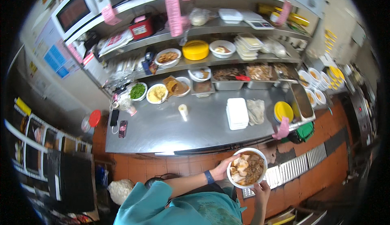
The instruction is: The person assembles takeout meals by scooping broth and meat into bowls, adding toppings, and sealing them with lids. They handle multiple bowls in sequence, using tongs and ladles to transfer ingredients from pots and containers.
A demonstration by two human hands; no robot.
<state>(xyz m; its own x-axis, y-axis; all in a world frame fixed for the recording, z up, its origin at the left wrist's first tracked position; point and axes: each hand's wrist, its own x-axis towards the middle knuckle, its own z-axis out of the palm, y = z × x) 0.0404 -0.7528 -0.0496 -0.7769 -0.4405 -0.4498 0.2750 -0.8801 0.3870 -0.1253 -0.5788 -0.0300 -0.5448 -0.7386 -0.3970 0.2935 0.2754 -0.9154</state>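
**White bowl w/ meat, in both hands, near side of counter**

White bowl, rnd., 1 pc.: held over the floor, just off the near edge of the steel counter, right of ctr. Contents: pale meat chunks at left, brown sliced meat at right.

L hand: thumb at far-left rim, grip closed on bowl; other fingers mostly hidden. Blue wristband on same arm.

R hand: fingers bent against bowl's near-right side, supporting; tips not fully visible.

Counter stock, left to right: phone, nr. left end; bowl of chopped greens, far left; white container stack, ctr.-right, w/ crumpled grey cloth just beside; yellow lids, right end. Meat-filled steel pans, far side.
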